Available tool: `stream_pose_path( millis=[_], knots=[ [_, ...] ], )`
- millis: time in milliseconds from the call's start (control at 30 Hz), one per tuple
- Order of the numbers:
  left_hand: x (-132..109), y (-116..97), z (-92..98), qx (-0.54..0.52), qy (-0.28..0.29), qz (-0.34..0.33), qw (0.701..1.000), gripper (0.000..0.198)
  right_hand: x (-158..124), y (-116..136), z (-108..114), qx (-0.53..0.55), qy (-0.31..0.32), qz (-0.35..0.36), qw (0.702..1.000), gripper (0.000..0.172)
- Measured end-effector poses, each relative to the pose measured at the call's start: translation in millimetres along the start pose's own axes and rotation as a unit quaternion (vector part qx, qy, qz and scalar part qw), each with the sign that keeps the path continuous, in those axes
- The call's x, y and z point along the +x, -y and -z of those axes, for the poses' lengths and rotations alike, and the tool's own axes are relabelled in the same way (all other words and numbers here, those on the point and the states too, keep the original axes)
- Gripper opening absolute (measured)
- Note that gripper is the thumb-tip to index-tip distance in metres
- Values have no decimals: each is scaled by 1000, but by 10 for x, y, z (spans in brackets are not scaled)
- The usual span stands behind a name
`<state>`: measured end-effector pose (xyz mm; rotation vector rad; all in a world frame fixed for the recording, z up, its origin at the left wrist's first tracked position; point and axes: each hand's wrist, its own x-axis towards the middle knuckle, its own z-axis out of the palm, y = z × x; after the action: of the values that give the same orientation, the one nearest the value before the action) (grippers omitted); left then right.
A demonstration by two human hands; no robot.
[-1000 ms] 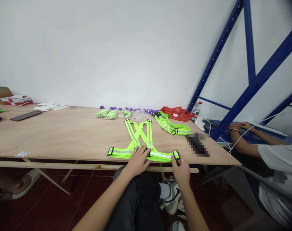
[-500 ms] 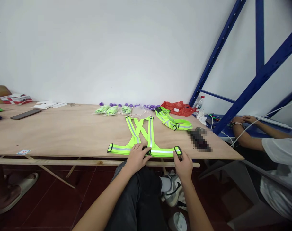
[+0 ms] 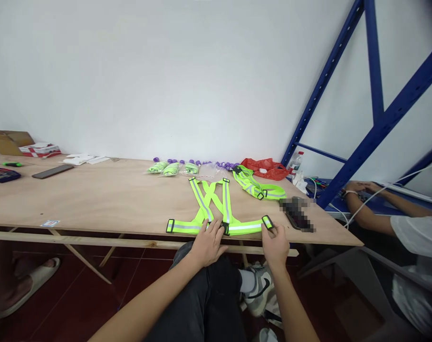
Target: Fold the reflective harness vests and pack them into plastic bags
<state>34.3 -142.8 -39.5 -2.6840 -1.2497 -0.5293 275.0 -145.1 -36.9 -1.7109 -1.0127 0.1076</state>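
Observation:
A neon yellow reflective strap vest (image 3: 216,209) lies flat on the plywood table (image 3: 94,199), its crossed straps pointing away from me and its waist band along the near edge. My left hand (image 3: 208,242) rests on the middle of the waist band with fingers stretched out. My right hand (image 3: 275,242) pinches the band's right end by its black buckle (image 3: 267,222).
A second folded vest (image 3: 256,186), rolled vests in bags (image 3: 171,167), purple caps, a red bag (image 3: 264,167) and a dark blurred object (image 3: 297,214) lie on the table. A phone (image 3: 52,171) and boxes sit far left. A person's arms (image 3: 376,209) and a blue rack (image 3: 376,109) are at right.
The view shifted slightly. My right hand has lifted the band's right end a little off the table; my left hand stays on the middle of the band.

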Motion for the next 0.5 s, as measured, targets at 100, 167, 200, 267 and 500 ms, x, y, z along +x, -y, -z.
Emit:
stream_pose_path(
  millis=[100, 167, 200, 267, 500],
  knots=[
    [12, 2, 14, 14, 13, -4, 1000, 51, 51, 178, 8, 1, -21, 42, 999, 44],
    [19, 4, 21, 17, 19, -8, 1000, 50, 68, 333, -18, 12, -42, 114, 993, 37],
    [21, 5, 24, 17, 22, -9, 1000, 50, 68, 421, -42, 21, -48, 160, 986, 33],
    [23, 2, 33, 14, 29, -7, 999, 51, 41, 613, -114, 42, -38, 262, 963, 23],
    [-30, -152, 76, -8, -16, 84, 996, 47, -308, 1148, -557, -9, 171, 496, 851, 23]
  ],
)
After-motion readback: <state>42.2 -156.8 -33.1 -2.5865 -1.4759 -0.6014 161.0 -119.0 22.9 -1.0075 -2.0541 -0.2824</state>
